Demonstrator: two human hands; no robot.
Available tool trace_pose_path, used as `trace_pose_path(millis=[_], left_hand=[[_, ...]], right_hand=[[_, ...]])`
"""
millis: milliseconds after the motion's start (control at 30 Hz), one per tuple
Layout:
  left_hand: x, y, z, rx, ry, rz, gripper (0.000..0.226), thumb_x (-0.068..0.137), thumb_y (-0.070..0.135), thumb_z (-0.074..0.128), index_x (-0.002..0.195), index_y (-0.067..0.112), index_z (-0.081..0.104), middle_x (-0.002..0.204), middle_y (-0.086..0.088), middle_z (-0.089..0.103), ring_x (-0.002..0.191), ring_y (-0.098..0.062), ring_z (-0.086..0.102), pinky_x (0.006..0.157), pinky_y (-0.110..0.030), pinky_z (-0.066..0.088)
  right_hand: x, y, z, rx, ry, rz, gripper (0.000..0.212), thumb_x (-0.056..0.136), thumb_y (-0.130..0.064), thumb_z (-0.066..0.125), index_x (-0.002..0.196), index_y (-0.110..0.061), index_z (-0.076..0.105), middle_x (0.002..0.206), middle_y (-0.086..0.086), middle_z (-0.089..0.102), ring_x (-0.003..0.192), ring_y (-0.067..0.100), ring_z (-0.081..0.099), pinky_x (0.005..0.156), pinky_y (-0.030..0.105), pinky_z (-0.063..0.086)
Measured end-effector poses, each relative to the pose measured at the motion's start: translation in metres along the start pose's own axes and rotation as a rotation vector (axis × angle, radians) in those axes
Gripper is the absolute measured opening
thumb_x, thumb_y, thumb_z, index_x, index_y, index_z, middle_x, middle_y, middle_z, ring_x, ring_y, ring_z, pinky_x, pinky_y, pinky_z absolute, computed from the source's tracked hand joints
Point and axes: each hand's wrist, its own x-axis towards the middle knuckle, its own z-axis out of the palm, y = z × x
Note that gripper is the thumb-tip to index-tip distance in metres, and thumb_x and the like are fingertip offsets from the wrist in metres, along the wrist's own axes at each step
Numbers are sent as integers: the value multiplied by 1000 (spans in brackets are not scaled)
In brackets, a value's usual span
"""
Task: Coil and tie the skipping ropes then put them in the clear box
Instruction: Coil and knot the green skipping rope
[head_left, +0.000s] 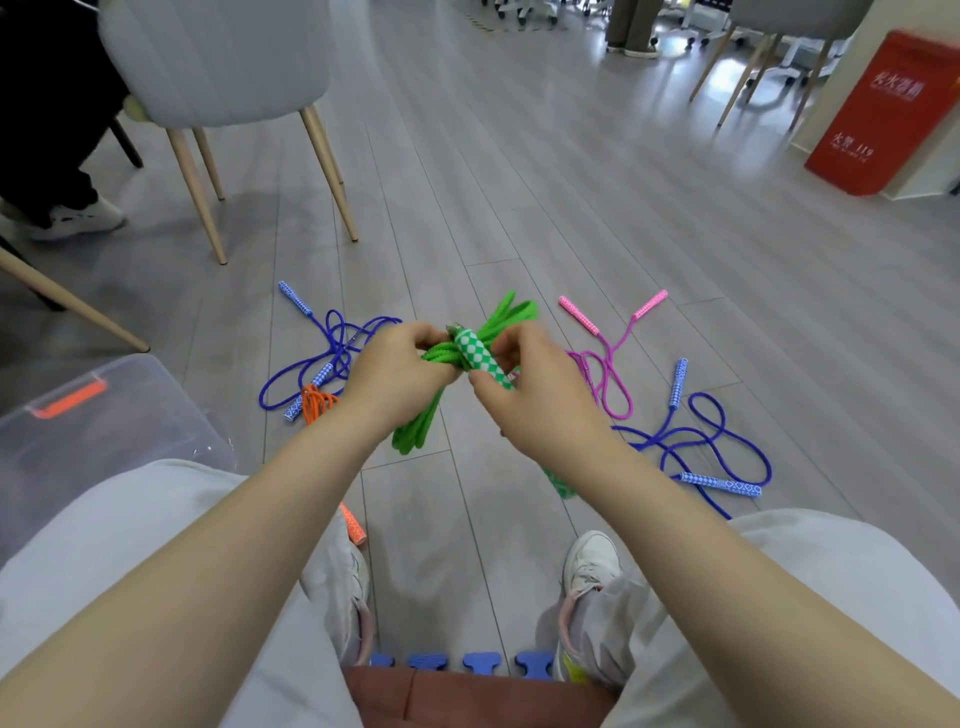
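Note:
I hold a coiled green skipping rope (415, 431) in front of me, above the floor. My left hand (400, 374) grips the bundled green strands. My right hand (530, 384) pinches the rope's green-and-white checked handle (480, 358), which lies across the bundle. The second green handle (558, 483) hangs below my right forearm, mostly hidden. The clear box (104, 415) with an orange latch stands on the floor at my left, beside my knee.
Loose on the floor lie a blue rope (332, 353), an orange rope (317, 405), a pink rope (608, 364) and another blue rope (717, 447). A grey chair (218, 62) stands far left; a seated person's shoe (72, 218) is beside it. A red box (883, 114) is far right.

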Motion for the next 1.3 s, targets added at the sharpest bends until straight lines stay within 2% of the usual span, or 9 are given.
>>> trace_pose_path(millis=[100,267,367,500,733,867,967,1133,1300], left_hand=[[-1,1,-1,-79,32,-31,17,77,23,72,93,25,69,98,7,68,94,-16,63,84,-38,52],[-5,8,-2,47,44,33,14,82,25,68,94,24,62,90,8,63,81,-14,58,61,-26,43],[-2,8,1,-187,38,-96,13,81,23,68,91,21,60,90,4,65,86,-19,63,74,-37,53],[-2,3,5,-381,-170,-206,48,64,38,75,103,15,61,99,-11,69,94,-27,69,87,-50,55],[-3,2,0,-626,-421,-133,37,90,1,61,125,3,51,112,-19,68,98,-27,69,74,-30,54],[-8,8,1,-715,-372,-120,37,90,1,61,126,6,52,100,-5,71,85,-15,71,66,-25,55],[-8,11,2,-840,-313,-142,36,92,0,57,128,3,52,97,-7,71,83,-18,71,66,-28,56],[-7,12,3,-914,-337,-130,41,92,-6,53,132,1,49,107,-13,69,87,-22,71,72,-31,58],[-9,12,5,-951,-367,-101,46,90,-9,54,133,5,48,123,-17,64,98,-25,68,79,-33,58]], right_hand=[[-3,-1,6,148,-88,84,21,93,-32,58,107,-21,47,92,2,65,75,23,66,70,50,57],[-5,-5,2,229,-132,78,16,95,-27,56,107,-19,49,86,3,65,62,18,59,59,40,56],[-2,-6,-4,289,-184,84,16,97,-22,54,111,-17,51,75,0,60,56,16,53,49,31,47],[6,8,-4,61,-233,44,24,97,-35,50,119,-26,52,84,-5,59,72,18,55,73,43,54],[10,29,-21,131,-254,56,24,98,-34,51,121,-31,52,80,-6,65,67,8,58,80,42,55],[15,35,-27,144,-205,17,25,97,-33,54,121,-33,59,88,-12,65,79,5,57,83,38,53],[19,38,-25,39,-100,-31,18,95,-39,57,109,-33,67,88,-11,60,77,8,54,74,30,46],[14,36,-19,-143,-31,59,39,98,-50,45,95,-19,68,82,7,69,78,24,62,70,37,50],[15,35,-16,-55,-129,109,35,102,-42,40,98,-13,59,80,3,61,77,20,55,68,34,42]])
